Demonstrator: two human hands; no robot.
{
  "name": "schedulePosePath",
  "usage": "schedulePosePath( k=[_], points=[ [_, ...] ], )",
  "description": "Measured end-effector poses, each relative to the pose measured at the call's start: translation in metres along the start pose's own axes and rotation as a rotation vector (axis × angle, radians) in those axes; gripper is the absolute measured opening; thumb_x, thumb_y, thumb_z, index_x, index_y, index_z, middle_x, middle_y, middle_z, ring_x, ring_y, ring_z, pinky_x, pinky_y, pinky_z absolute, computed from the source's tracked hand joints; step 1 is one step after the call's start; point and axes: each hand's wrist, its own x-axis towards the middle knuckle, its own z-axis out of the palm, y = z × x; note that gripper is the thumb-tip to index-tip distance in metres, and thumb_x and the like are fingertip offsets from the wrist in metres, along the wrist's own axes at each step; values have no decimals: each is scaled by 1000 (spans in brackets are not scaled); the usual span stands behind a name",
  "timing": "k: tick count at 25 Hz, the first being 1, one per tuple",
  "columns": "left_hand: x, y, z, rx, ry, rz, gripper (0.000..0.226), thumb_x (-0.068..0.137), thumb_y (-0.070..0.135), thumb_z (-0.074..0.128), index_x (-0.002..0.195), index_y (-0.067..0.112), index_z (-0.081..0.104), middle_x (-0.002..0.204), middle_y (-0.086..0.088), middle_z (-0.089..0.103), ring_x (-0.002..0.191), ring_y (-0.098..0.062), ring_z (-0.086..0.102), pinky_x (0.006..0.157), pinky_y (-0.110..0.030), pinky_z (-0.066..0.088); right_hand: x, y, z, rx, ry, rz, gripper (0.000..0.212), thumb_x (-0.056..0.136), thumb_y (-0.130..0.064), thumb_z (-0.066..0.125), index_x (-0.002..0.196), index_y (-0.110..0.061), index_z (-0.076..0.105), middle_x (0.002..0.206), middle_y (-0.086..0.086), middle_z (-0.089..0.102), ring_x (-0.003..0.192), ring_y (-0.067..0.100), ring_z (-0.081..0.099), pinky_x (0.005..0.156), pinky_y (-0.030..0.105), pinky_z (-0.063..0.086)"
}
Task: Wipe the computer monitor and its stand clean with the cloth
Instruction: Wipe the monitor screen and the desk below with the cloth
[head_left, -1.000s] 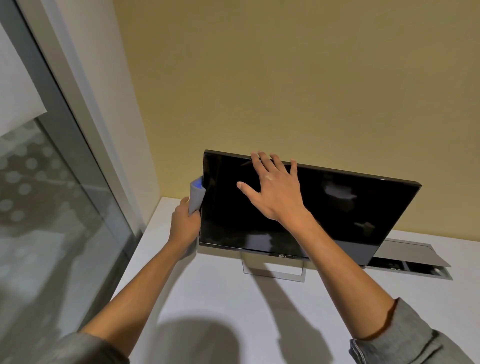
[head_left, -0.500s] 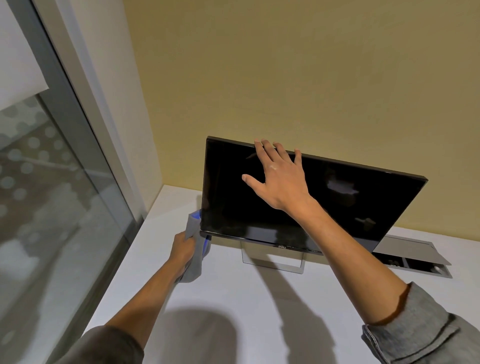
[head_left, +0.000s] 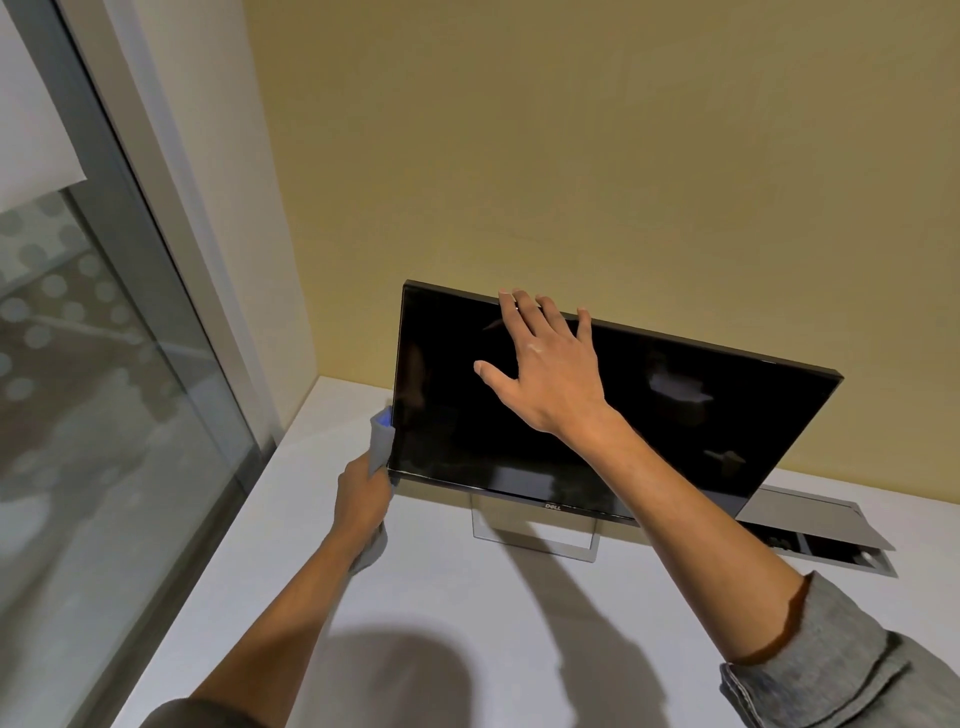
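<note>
A black monitor (head_left: 675, 431) with a dark screen stands tilted on a white desk, on a flat silver frame stand (head_left: 535, 540). My left hand (head_left: 363, 499) grips a grey cloth (head_left: 380, 441) with a blue patch and holds it against the monitor's lower left corner and left edge. My right hand (head_left: 545, 364) lies flat on the upper screen, fingers spread, with the fingertips over the top edge.
The white desk (head_left: 467, 623) meets a yellow wall behind the monitor. A glass partition with a metal frame (head_left: 156, 260) runs along the left. A grey cable hatch (head_left: 810, 525) stands propped open in the desk at the right.
My left hand has slid the cloth down the monitor's left edge from mid height to the lower left corner. My right hand has stayed on the upper screen.
</note>
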Motion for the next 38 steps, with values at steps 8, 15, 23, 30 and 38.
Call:
schedulePosePath(
  k=[8, 15, 23, 30, 38],
  points=[
    [6, 94, -21, -80, 8, 168, 26, 104, 30, 42, 82, 25, 55, 85, -7, 64, 79, -22, 62, 66, -27, 48, -3, -4, 3, 34, 34, 38, 74, 95, -62, 32, 155, -22, 12, 160, 1, 21, 148, 24, 15, 117, 55, 7],
    [2, 172, -44, -37, -24, 349, 25, 96, 7, 41, 74, 13, 51, 68, -1, 52, 61, -13, 49, 56, -26, 37, -2, -8, 3, 78, 57, 85, 67, 97, -58, 32, 154, -25, 18, 160, -1, 24, 148, 24, 15, 116, 57, 7],
    [10, 178, -47, 7, -48, 396, 22, 97, 4, 39, 91, -2, 59, 77, -7, 55, 68, -14, 50, 58, -23, 37, -5, -12, 7, 122, 80, 110, 66, 96, -58, 34, 153, -26, 20, 159, -2, 24, 148, 23, 14, 115, 60, 3],
    [11, 108, -35, 38, -96, 229, 26, 106, 19, 35, 93, 21, 57, 81, 5, 60, 77, -12, 58, 58, -13, 43, -7, -7, 5, 109, 55, 72, 69, 96, -57, 35, 155, -26, 14, 161, -2, 17, 149, 22, 9, 115, 60, 2],
    [10, 25, -20, 87, -185, -96, 39, 98, 50, 47, 96, 16, 67, 88, -8, 71, 86, -29, 68, 85, -43, 56, -9, 2, 2, 78, -3, -15, 72, 96, -55, 37, 155, -25, 9, 163, -3, 9, 150, 22, 6, 114, 62, 2]
  ],
)
